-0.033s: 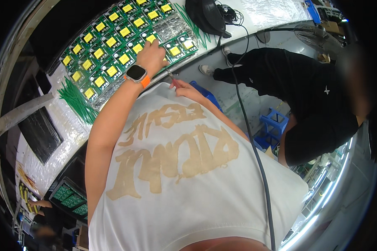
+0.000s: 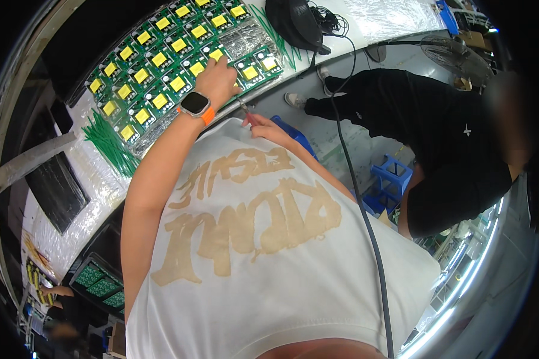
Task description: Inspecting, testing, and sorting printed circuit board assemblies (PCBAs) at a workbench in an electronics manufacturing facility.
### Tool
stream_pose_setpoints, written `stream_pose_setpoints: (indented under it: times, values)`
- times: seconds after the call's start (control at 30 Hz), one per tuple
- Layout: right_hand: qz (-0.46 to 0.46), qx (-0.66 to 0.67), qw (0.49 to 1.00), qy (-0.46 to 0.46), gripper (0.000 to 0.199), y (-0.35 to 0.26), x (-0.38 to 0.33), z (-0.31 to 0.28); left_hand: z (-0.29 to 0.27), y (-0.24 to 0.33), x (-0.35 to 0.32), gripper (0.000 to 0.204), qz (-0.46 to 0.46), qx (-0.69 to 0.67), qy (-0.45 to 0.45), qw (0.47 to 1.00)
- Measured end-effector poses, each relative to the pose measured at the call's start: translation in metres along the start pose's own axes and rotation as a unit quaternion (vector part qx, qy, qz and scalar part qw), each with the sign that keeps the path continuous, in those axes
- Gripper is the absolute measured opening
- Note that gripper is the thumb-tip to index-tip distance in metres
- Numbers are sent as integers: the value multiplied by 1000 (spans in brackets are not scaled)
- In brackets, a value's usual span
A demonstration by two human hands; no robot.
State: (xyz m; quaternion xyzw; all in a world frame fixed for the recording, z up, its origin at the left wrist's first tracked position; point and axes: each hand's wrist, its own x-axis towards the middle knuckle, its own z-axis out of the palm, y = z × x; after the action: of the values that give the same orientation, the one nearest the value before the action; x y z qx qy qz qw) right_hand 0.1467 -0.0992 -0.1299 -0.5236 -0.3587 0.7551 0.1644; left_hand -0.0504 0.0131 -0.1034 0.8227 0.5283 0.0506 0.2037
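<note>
Rows of green circuit boards (image 2: 159,102), each with a yellow-topped block, cover the table. My left hand (image 2: 217,82), below an orange-banded watch (image 2: 196,105), is curled over a board at the near edge of the rows, fingers bent onto it; its fingertips are partly hidden. Close to my shirt, my right hand (image 2: 268,130) is closed round a small plier-like hand tool (image 2: 251,118) with reddish handles. The tool's metal head points up at the table edge beside my left hand. Its jaws are too small to make out.
Green wire strips (image 2: 106,143) lie left of the boards, with a black bag (image 2: 293,24) and coiled cable to the right. A dark cable (image 2: 348,149) hangs along my right side. Another person in black (image 2: 425,119) stands at right near a blue stool (image 2: 391,173) and a fan (image 2: 455,55).
</note>
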Motion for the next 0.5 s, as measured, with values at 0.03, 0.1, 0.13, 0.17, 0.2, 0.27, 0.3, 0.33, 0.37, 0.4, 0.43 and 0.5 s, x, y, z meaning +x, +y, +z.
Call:
stream_pose_setpoints:
  times: [0.03,0.1,0.13,0.17,0.2,0.27,0.3,0.33,0.37,0.4,0.43,0.5]
  values:
    - [-5,-3,1000,1,38,0,-1,0,1,0,0,26,2,-7,6,1000]
    - [-10,4,1000,-3,38,4,0,0,-1,1,0,28,1,-1,0,1000]
    - [-17,12,1000,-7,38,6,1,0,-2,2,0,30,1,5,-6,1000]
    - [-23,20,999,-11,38,9,2,-1,-4,3,1,32,1,11,-12,1000]
    - [-29,28,999,-15,39,12,3,-1,-5,3,1,34,1,17,-19,1000]
    - [-31,30,999,-20,39,15,4,-2,-5,2,0,34,3,16,-18,1000]
    - [-33,32,999,-24,39,16,5,-2,-5,1,0,34,7,15,-16,1000]
    - [-36,34,998,-28,40,18,6,-2,-5,0,-1,34,11,14,-14,1000]
    - [-38,36,998,-31,40,19,6,-3,-5,0,-1,34,15,13,-13,1000]
    - [-39,36,998,-32,40,18,6,-2,-5,1,-1,34,14,14,-12,1000]
    - [-37,34,998,-26,40,17,6,-2,-5,1,0,33,11,14,-15,1000]
    - [-33,30,999,-15,40,15,5,0,-5,3,0,32,4,14,-22,1000]
